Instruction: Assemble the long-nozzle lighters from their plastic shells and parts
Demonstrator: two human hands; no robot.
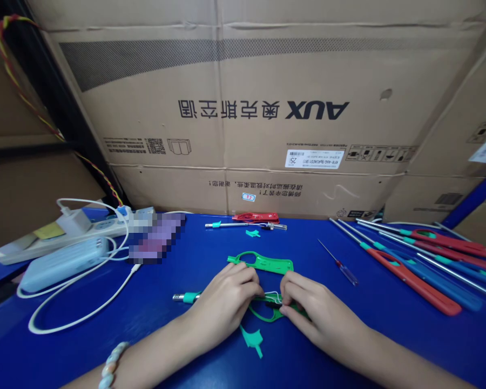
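Note:
A long-nosed lighter lies taken apart between my hands; its green handle shell [272,316] shows below my fingers. My left hand [229,296] is closed over the lighter's left part, and the metal tube [179,297] with its turquoise collar sticks out beyond it. My right hand [318,305] pinches at the end of a small black piece [272,305] inside the shell, near thin white wires [272,294]. Its fingertips partly hide the shell's right end. Just beyond my hands lies another green handle half [269,263]. A turquoise trigger [252,339] rests nearer to me.
At the back lie a red handle half [256,217], a metal tube [235,225] and a turquoise trigger [253,234]. A screwdriver [346,272] and several lighters [413,278] are at right. A power bank [65,263], white cable [81,327] and power strip [36,246] occupy the left. Cardboard [243,70] stands behind.

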